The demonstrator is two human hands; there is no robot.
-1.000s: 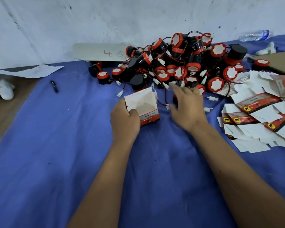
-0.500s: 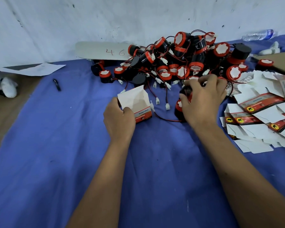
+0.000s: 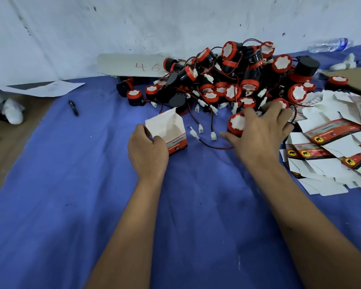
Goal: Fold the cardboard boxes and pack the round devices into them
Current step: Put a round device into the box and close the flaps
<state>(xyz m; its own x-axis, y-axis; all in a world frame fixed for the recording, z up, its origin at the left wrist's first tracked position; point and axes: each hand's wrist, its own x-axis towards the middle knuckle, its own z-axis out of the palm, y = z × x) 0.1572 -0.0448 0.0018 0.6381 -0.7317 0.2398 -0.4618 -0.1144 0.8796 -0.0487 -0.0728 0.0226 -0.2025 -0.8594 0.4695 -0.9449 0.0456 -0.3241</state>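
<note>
A small folded white-and-red cardboard box [image 3: 169, 130] stands upright on the blue cloth with its top flap open. My left hand [image 3: 147, 151] grips its near left corner. My right hand [image 3: 258, 130] curls around one round red-and-black device [image 3: 236, 123] at the front edge of the pile; its red wire trails across the cloth toward the box. A big pile of round devices [image 3: 233, 80] with wires and white plugs lies behind. Flat unfolded boxes [image 3: 329, 149] are heaped to the right.
A black pen [image 3: 73, 108] lies on the blue cloth [image 3: 71, 205] at the left. A board marked "46" [image 3: 131, 65] leans against the wall. A plastic bottle [image 3: 329, 45] lies at the far right. Paper [image 3: 44, 87] and a white bundle [image 3: 13, 113] sit far left.
My right hand reached to the pile, closed round a device and pulled it nearer. My left hand kept hold of the box, which shifted slightly left.
</note>
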